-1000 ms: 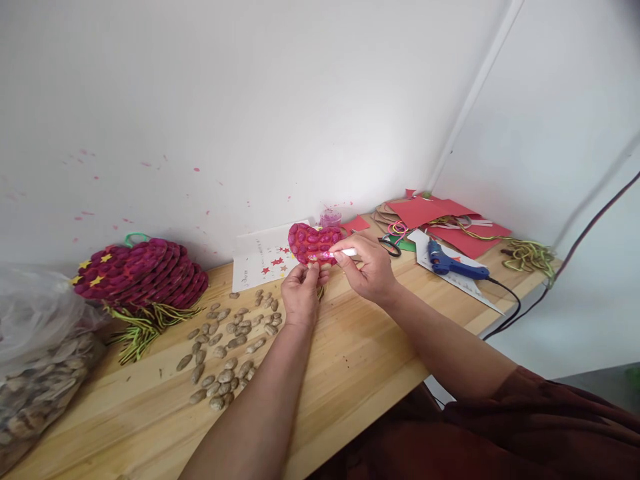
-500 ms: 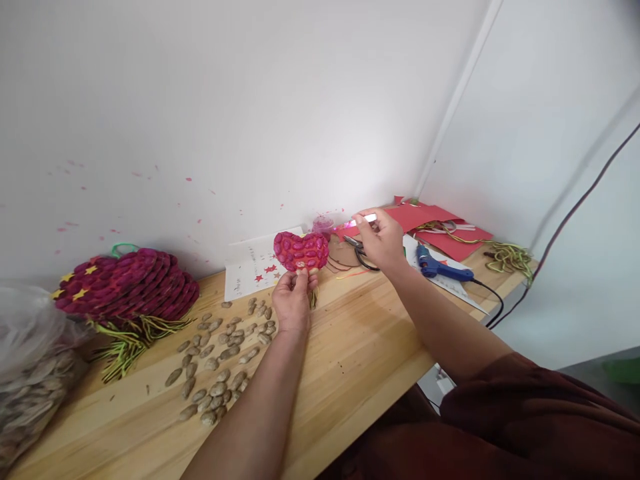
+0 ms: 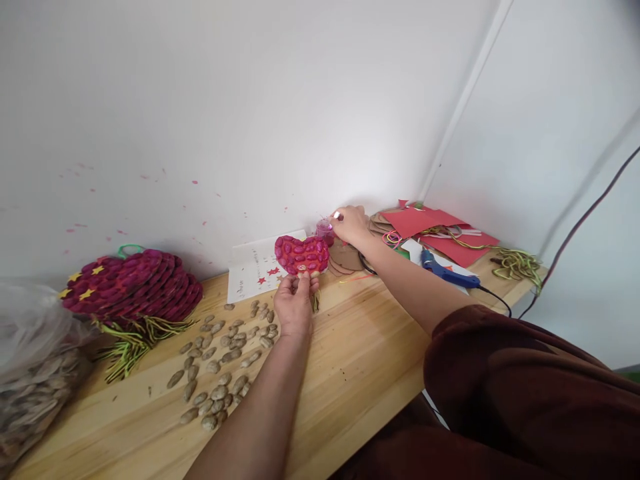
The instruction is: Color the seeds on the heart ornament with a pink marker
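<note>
My left hand pinches the lower edge of a heart-shaped piece covered in magenta-painted peanuts, holding it upright above the table. A short green tassel hangs below it. At the back, my right hand is closed around a paintbrush whose white handle end shows. The brush tip points into a small clear cup of pink paint; the bristles are hidden. Beneath the heart lies a white sheet with red stars and writing.
Loose peanuts are scattered in front of the sheet. At left are stacked magenta pieces with tassels and a plastic bag of peanuts. A blue glue gun, red paper, cardboard pieces and green cord lie at right.
My right hand has moved left and back with the paintbrush, from right of the heart to the paint cup. My left hand still holds the heart in nearly the same place.
</note>
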Demonstrator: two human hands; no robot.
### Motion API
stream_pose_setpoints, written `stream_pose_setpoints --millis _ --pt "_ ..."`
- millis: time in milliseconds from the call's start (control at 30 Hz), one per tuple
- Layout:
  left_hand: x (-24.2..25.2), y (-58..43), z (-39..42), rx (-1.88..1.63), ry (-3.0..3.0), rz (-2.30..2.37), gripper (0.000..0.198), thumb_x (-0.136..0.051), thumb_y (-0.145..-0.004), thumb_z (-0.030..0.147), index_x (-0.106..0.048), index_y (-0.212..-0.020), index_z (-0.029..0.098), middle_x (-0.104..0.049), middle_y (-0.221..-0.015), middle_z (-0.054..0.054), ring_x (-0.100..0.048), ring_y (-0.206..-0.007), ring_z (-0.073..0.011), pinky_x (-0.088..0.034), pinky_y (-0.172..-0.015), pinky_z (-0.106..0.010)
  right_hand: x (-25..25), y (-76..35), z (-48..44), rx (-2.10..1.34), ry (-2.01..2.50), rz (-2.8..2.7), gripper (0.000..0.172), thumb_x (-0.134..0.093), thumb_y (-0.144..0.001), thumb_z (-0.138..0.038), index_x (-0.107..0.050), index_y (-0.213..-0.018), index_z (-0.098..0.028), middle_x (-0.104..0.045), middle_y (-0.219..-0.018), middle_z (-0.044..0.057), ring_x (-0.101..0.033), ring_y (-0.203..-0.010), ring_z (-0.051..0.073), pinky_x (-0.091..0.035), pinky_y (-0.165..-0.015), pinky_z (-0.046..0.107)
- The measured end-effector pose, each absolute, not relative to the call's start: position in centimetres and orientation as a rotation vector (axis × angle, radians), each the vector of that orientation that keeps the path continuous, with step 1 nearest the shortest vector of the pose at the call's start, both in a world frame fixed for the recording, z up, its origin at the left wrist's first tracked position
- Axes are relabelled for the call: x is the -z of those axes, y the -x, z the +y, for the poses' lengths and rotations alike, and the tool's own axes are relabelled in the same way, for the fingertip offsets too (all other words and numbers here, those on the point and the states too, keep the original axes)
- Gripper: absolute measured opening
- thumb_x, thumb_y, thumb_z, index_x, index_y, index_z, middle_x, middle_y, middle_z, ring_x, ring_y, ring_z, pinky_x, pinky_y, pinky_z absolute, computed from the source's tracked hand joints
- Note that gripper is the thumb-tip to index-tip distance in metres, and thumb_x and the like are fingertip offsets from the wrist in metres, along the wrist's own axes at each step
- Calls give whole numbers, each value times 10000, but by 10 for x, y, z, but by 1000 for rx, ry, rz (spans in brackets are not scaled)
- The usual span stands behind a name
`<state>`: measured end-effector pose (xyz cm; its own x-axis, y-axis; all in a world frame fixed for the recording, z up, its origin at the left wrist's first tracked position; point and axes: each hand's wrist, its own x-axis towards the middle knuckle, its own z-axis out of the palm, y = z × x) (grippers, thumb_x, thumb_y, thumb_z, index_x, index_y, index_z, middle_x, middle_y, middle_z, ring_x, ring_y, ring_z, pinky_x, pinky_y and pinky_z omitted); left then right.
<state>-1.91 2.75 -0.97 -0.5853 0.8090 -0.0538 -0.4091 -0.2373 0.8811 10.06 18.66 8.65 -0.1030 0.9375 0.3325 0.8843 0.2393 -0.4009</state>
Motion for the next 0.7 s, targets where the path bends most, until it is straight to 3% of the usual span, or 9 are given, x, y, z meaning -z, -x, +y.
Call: stream_pose_setpoints --millis 400,700 --pt "9 18 28 -1894 -516 1169 478 -942 -611 492 -599 -780 205 -634 -705 20 -746 -737 -189 -627 -765 -336 -88 -99 187 -63 1614 -2011 294 -634 -990 -415 -855 -1044 -228 -761 -1203 165 -549 -1259 396 -485 -1000 531" --pt "6 19 28 -1896 -535 1153 513 -960 -550 489 -578 -744 209 -515 -628 73 -736 -713 -189 -617 -738 -317 -88 -110 177 -100 1561 -1989 251 -606 -1008 -356 -815 -1050 -224 -813 -1092 128 -615 -1208 376 -443 -1031 525"
